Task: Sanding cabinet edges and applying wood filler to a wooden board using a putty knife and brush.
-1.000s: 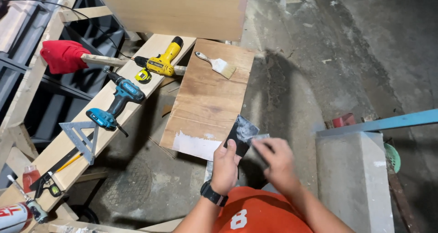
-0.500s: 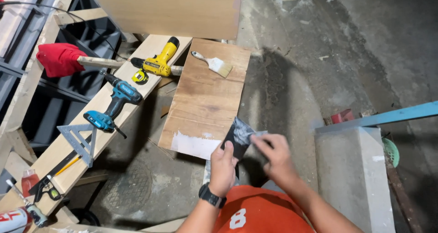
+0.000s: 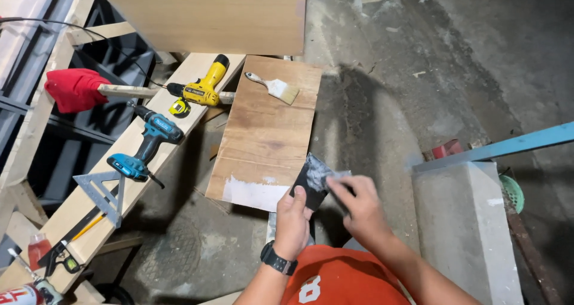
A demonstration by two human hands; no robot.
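My left hand (image 3: pixel 293 221) grips a small black flat card (image 3: pixel 310 182) smeared with grey-white paste, held upright over the near edge of a brown plywood board (image 3: pixel 269 126). My right hand (image 3: pixel 357 209) pinches a thin scraper blade (image 3: pixel 339 175) against the card's right side. A white patch of filler (image 3: pixel 251 192) covers the board's near corner. A paintbrush (image 3: pixel 275 88) lies on the board's far end. My left wrist wears a black watch.
A wooden plank (image 3: pixel 119 179) at left carries a yellow drill (image 3: pixel 202 89), a blue drill (image 3: pixel 145 146), a tape measure (image 3: pixel 179 107), a metal square (image 3: pixel 103 192) and a red cloth (image 3: pixel 75 89). A grey concrete block (image 3: pixel 466 233) and blue bar (image 3: pixel 502 146) stand right. A large plywood panel (image 3: pixel 209 15) is behind.
My right hand has slid the scraper slightly along the black card. The view has shifted a little; the board and tools have not moved.
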